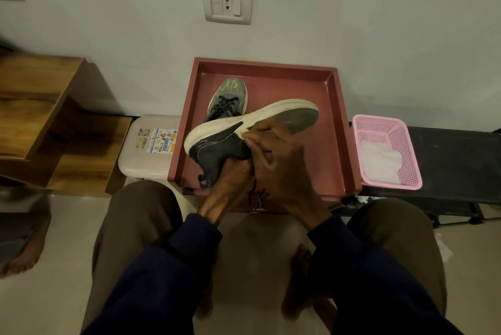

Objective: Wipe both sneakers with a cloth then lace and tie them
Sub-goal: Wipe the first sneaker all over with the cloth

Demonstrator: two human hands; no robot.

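Note:
A dark sneaker (pixel 217 145) with a thick cream sole is held tipped on its side above the red tray (pixel 333 128), sole facing away, toe to the right. My left hand (pixel 227 185) grips it from below at the heel and collar. My right hand (pixel 276 161) lies over the shoe's side, fingertips pressing a small pale bit of cloth (pixel 245 134) against the sole edge. A second sneaker (pixel 229 97), dark with green streaks on the toe and black laces, stands in the tray behind, toe toward the wall.
A pink mesh basket (pixel 401 128) holding a white cloth (pixel 379 164) sits right of the tray on a black bench (pixel 455 161). A cream stool (pixel 146 150) stands to the left, beside wooden steps (pixel 40 107). My knees flank the tray's front.

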